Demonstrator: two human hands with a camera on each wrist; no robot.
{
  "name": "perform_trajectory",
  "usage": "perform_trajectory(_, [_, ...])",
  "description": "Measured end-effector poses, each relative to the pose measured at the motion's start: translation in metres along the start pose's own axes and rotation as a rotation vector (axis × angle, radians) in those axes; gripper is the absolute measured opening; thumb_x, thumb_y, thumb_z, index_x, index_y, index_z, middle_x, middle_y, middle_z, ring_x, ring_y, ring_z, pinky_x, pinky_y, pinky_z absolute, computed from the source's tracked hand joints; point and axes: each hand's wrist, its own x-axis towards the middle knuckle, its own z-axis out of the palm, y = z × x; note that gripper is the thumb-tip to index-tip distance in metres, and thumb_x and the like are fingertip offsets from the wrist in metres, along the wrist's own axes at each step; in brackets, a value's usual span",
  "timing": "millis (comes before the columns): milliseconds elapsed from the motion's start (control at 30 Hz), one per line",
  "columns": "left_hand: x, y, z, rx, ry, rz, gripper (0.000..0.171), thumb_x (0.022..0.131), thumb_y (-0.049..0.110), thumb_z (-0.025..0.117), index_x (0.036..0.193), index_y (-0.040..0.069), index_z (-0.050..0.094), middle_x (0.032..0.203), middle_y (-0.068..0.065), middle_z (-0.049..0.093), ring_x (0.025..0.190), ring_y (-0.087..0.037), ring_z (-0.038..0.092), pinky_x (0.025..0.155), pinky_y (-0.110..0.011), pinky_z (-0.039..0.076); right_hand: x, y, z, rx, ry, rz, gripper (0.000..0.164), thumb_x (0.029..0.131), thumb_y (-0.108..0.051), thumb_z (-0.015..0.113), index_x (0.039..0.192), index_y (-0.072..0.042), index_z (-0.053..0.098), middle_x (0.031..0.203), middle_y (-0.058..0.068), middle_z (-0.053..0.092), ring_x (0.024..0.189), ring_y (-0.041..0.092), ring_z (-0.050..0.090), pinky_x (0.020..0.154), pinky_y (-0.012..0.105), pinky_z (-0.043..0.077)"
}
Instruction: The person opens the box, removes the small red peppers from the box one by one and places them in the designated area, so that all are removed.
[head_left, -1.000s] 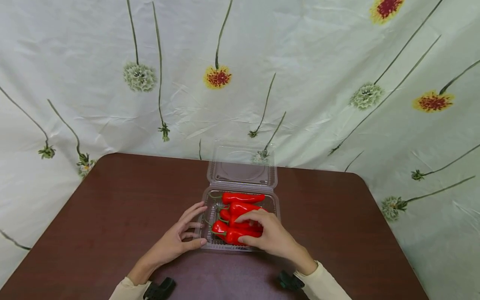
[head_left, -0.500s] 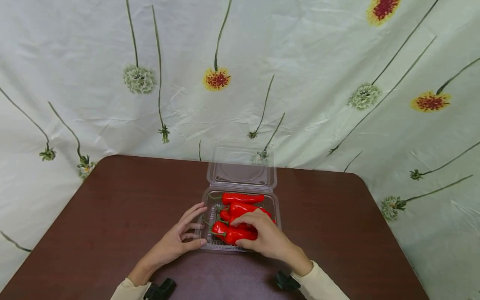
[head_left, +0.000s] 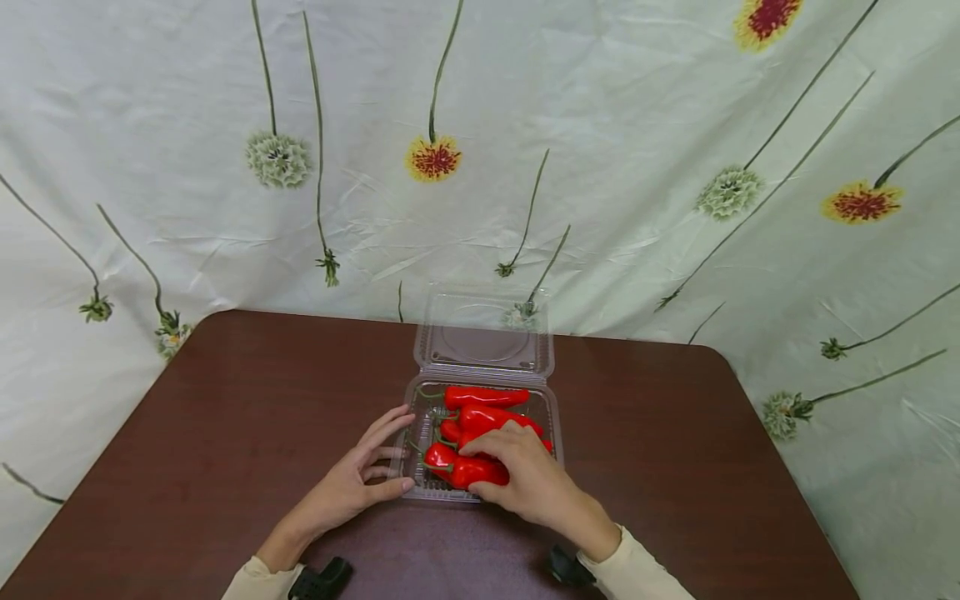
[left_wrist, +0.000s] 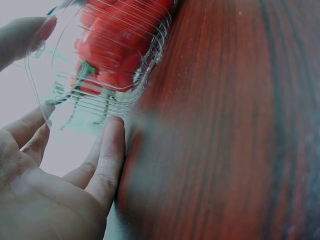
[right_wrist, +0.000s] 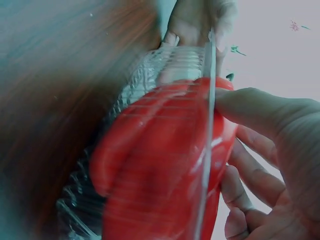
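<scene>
A clear plastic clamshell box [head_left: 552,408] lies with its lid [head_left: 480,354] folded back, and several red peppers [head_left: 487,397] with green stems fill its tray. My left hand [head_left: 352,477] rests against the tray's left side, fingers spread and fairly straight. In the left wrist view its fingertips [left_wrist: 114,131] touch the clear wall. Over the tray's near right part, my right hand [head_left: 528,475] grips the nearest red pepper [head_left: 472,472], thumb in front and fingers behind. The right wrist view shows the thumb [right_wrist: 245,105] against a pepper at the rim. The palm hides the peppers' right ends.
The box stands on a dark reddish-brown table [head_left: 300,375] with rounded far corners. Behind the table hangs a pale cloth [head_left: 600,108] printed with flowers. Both wrists wear black devices [head_left: 321,578] beside cream sleeves.
My right hand has slid a little to the left along the near peppers, uncovering more of the middle ones' right ends. The left hand and the box have stayed in place.
</scene>
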Motion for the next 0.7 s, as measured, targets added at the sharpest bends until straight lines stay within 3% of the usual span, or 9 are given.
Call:
perform_trajectory(300, [0.0005,0.0010,0.0003,-0.011,-0.004,-0.010,0.080,0.094,0.010,0.070,0.159,0.013,0.025,0.168,-0.005,0.006,0.125,-0.029,0.054,0.092,-0.028,0.052,-0.0002,-0.0005,0.0046,0.030,0.053,-0.049,0.035,0.080,-0.021,0.085,0.112,-0.018,0.071,0.108,-0.009,0.072,0.098,0.008,0.059,0.093,0.030,0.047])
perform_trajectory(500, [0.0005,0.0022,0.0001,-0.012,-0.001,-0.009,0.080,0.094,0.010,0.071,0.159,0.013,0.025,0.168,-0.005,0.006,0.125,-0.028,0.055,0.092,-0.028,0.053,-0.0010,-0.0028,0.0020,0.082,0.005,-0.034,0.039,0.085,-0.021,0.082,0.121,-0.016,0.069,0.116,-0.004,0.071,0.108,0.013,0.065,0.097,0.031,0.052])
perform_trajectory(700, [-0.0003,0.0032,0.0005,-0.010,0.002,-0.007,0.078,0.095,0.008,0.069,0.159,0.011,0.026,0.168,-0.007,0.006,0.125,-0.030,0.055,0.092,-0.028,0.053,0.0007,-0.0029,0.0002,0.066,-0.073,-0.017,0.036,0.088,-0.022,0.079,0.122,-0.017,0.071,0.116,-0.009,0.071,0.101,0.010,0.058,0.090,0.026,0.048])
